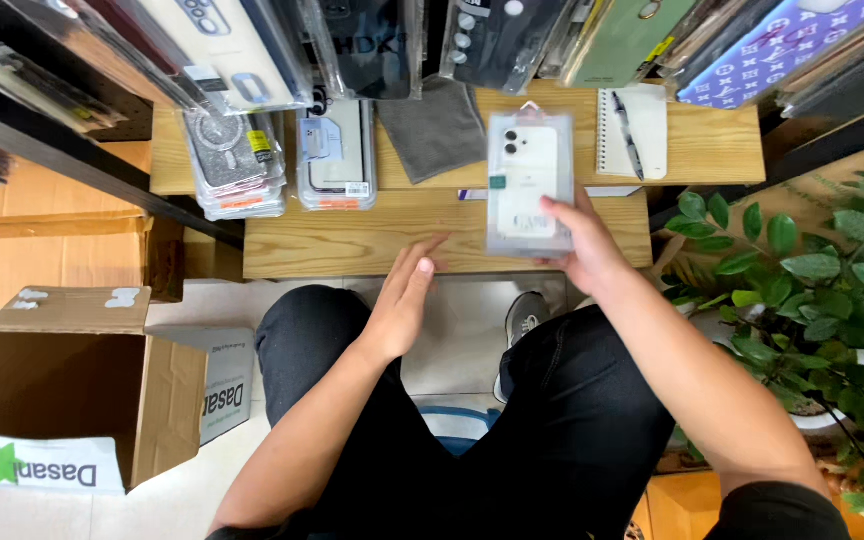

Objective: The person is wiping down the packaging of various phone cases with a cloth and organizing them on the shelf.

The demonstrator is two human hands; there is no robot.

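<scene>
1. On the floor at far left stood an open cardboard box [72, 400].
2. Two stacks of packaged phone cases [237, 160] lay on the wooden table [352, 245].
3. His left hand [407, 295] hovered flat and empty, fingers spread, at the table's front edge.
4. His right hand [582, 250] gripped a clear-packed white phone case [529, 180] above the table.
5. Farther right lay a notebook with pen [632, 130], then a leafy plant [822, 290].

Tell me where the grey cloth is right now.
In the head view, the grey cloth lies on the upper wooden shelf, left of the packaged phone case held in the right hand and right of the two stacks of packaged cases.
</scene>
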